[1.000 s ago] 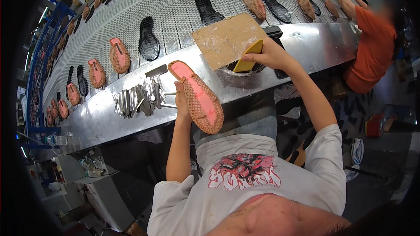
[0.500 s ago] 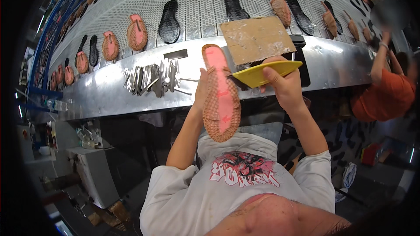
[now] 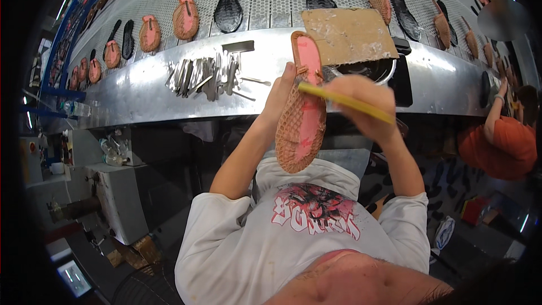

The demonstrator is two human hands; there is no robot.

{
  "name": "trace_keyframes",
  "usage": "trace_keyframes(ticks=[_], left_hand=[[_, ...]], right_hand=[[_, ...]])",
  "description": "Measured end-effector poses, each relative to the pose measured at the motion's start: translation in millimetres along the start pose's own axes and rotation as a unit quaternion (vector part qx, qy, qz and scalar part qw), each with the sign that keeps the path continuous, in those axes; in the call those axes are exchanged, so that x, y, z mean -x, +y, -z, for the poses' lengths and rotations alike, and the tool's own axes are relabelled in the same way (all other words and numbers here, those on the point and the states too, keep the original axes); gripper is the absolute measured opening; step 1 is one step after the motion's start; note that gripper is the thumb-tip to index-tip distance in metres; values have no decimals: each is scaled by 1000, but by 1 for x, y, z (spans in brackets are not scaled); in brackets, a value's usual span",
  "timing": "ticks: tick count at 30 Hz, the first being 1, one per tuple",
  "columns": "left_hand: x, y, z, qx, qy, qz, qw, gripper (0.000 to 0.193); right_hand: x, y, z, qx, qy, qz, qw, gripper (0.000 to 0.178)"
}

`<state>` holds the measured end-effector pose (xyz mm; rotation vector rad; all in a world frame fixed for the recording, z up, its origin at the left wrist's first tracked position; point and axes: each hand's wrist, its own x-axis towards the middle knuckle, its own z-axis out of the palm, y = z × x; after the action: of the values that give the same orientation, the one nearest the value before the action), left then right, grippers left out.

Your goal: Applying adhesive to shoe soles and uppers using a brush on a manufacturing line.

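Along the top of the view ran a perforated metal conveyor [image 3: 271, 5] carrying pink and black soles, with a steel ledge [image 3: 147, 93] below it. On that ledge lay a stained cardboard sheet [image 3: 347, 36] and a pile of metal clips [image 3: 206, 73]. In front, the left hand [image 3: 280, 93] gripped a woven pink sandal [image 3: 302, 107] upright, fingers wrapped behind it. The right hand [image 3: 364, 101] closed on a yellow brush handle [image 3: 344, 101] touching the sandal.
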<state>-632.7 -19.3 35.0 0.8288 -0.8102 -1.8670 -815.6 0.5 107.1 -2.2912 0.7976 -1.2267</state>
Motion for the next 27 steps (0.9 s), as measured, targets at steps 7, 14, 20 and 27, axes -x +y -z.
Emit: trace_keyframes(ticks=[7,14,20,27], left_hand=[[2,12,-5,-74,62,-38,995,63],[-5,18,4,-26,67,-13,997,66],[-12,18,5,18,77,-26,997,65],[-14,3,14,104,78,7,991,63]], right_hand=[[13,-8,-8,-165,-73,14,984,21],[24,-30,-20,-140,-141,48,979,17],[23,-21,-27,-111,-55,-12,992,14],[23,-16,-25,-206,-91,-104,969,14]])
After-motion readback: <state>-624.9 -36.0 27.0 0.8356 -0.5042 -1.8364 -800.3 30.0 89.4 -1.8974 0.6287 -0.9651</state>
